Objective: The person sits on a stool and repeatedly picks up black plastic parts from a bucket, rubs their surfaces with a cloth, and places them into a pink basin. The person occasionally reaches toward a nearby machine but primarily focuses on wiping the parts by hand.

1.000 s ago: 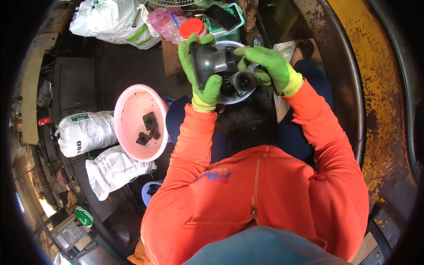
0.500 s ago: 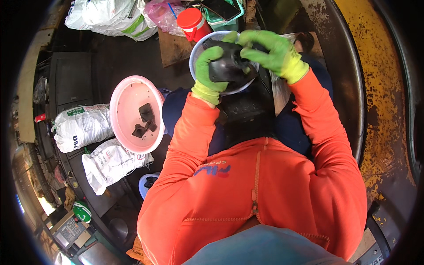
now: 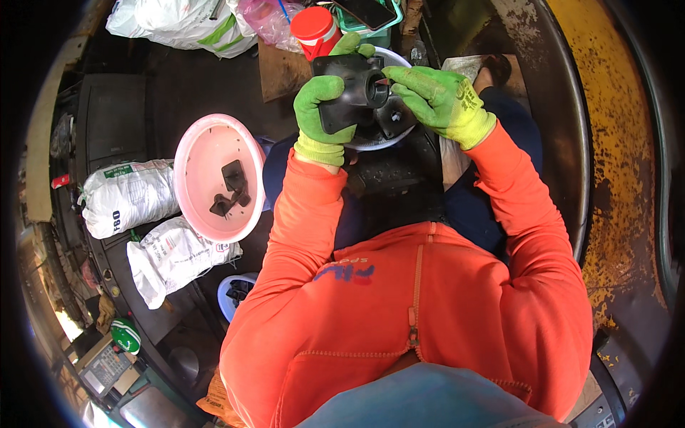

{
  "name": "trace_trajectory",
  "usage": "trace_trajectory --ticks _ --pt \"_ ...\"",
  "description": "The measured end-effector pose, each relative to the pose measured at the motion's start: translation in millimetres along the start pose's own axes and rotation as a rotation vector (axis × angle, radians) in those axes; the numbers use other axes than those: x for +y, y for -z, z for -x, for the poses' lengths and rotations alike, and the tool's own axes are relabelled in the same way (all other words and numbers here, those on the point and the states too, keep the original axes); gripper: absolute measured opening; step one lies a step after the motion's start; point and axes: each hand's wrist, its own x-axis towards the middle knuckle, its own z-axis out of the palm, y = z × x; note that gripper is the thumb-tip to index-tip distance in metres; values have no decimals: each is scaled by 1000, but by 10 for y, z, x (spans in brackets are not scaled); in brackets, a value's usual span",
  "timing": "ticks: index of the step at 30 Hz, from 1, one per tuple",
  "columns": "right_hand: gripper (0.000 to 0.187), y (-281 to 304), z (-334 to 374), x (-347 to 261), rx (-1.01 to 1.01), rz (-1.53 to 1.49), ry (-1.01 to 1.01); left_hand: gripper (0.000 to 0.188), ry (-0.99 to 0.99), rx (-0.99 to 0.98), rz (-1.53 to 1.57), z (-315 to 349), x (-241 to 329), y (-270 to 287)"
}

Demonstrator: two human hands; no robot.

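My gloved left hand (image 3: 321, 107) is closed round a black moulded plastic part (image 3: 349, 89), a flat plate with a round hollow collar. It is held up over a pale blue basin (image 3: 389, 145) at my lap. My gloved right hand (image 3: 439, 100) has its fingers drawn together at the collar's mouth. Something small and reddish shows at those fingertips, too small to name. Another black part (image 3: 394, 118) lies in the basin below. To the left, a pink basin (image 3: 187, 153) contains a few black pieces (image 3: 232, 189).
White sacks (image 3: 128, 196) lie left of the pink basin. A second blue basin (image 3: 227, 299) with black pieces sits by my left elbow. Ahead are a red-lidded jug (image 3: 314, 27), plastic bags (image 3: 182, 25) and a phone (image 3: 367, 11). A rusty yellow surface (image 3: 617, 178) runs along the right.
My left hand has turned the black part, so its collar opening now shows. My right hand has moved slightly lower, with its fingertips at the collar.
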Motion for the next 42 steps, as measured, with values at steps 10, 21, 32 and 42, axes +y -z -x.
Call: trace_trajectory --ticks 10,21,32,42 --pt "26 -203 64 -30 86 -190 -51 82 -135 36 -122 46 32 -38" --pt "31 -203 85 -158 -9 -460 -315 81 -257 -88 -100 -8 11 -24" --pt "35 -331 156 -172 -3 -655 -332 89 -353 -138 -427 -1 36 72" --pt "30 2 82 -525 -160 -1318 -901 72 -818 -218 -942 -73 -21 178"
